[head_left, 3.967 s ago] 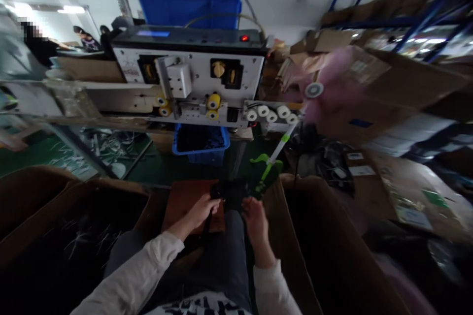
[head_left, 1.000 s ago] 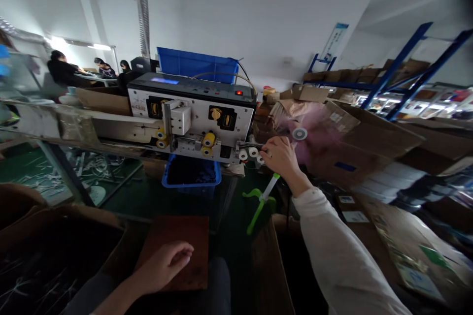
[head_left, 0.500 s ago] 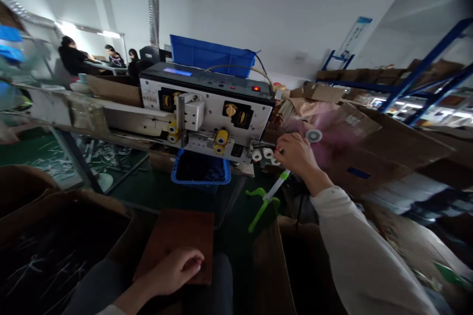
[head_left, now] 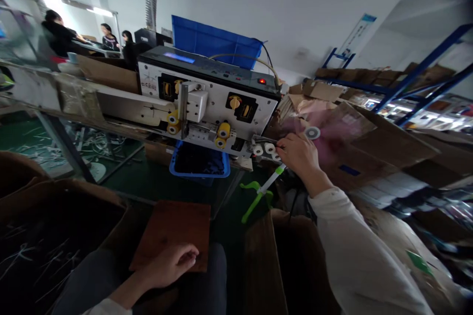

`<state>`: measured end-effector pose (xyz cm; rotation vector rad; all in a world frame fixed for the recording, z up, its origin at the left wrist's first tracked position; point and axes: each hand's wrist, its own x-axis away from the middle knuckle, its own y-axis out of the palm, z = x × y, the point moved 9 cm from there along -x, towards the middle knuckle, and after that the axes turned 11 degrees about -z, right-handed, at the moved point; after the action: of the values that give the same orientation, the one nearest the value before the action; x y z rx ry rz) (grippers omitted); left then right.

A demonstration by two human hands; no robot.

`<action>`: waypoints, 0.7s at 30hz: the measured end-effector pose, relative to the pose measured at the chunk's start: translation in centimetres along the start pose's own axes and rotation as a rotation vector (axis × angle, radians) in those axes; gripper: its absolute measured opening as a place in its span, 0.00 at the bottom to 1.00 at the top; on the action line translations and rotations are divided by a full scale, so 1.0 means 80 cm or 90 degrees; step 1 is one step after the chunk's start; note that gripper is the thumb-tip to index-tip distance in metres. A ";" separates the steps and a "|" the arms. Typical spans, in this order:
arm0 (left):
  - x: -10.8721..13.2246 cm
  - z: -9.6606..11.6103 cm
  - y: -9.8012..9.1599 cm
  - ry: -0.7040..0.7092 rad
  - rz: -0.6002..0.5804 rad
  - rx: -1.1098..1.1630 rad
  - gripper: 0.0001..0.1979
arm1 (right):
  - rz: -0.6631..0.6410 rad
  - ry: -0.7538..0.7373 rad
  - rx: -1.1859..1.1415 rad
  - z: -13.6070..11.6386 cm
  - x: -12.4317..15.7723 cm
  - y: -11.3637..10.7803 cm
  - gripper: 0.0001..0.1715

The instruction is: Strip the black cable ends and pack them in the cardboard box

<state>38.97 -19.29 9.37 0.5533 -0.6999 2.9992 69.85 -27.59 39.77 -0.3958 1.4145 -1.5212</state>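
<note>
My right hand [head_left: 299,155] reaches to the right end of a wire-processing type machine [head_left: 207,108] with a white front panel and yellow rollers. Its thumb and fingers are pinched together beside the small white guide rollers [head_left: 269,148]. Whatever lies between those fingertips is too small to make out. Low in the view, my left hand [head_left: 172,263] rests on a reddish-brown board [head_left: 177,226] over my lap. Its fingers are loosely curled in, and nothing shows in them. Under the machine's yellow rollers stands a blue bin [head_left: 199,173] with dark pieces inside.
A pink fan [head_left: 312,133], its blades blurred, stands behind my right hand on a green-footed stand [head_left: 260,189]. Open cardboard boxes flank my legs, the left one [head_left: 74,187] holding pale strands. A blue crate [head_left: 218,39] sits behind the machine. Several people sit at the back left.
The view has shifted slightly, so the left side of the scene moves left and my lap appears a little higher. My right hand stays at the white rollers, my left on the board.
</note>
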 end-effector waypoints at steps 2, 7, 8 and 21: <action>0.002 0.003 0.003 -0.002 -0.014 -0.004 0.18 | 0.004 -0.007 -0.001 -0.002 -0.004 0.000 0.09; 0.002 0.010 -0.012 0.001 -0.010 -0.016 0.18 | 0.041 -0.027 -0.109 0.020 -0.008 -0.012 0.09; 0.000 0.024 -0.029 0.021 0.013 -0.029 0.18 | 0.061 -0.022 -0.148 0.030 -0.006 -0.016 0.10; -0.076 0.442 -0.347 -0.059 0.519 -0.617 0.24 | 0.014 0.224 -0.501 0.161 0.056 0.066 0.19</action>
<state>59.12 -9.13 48.75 0.3745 -2.6553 2.5915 80.03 -37.69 36.89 -0.5928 2.2767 -0.9859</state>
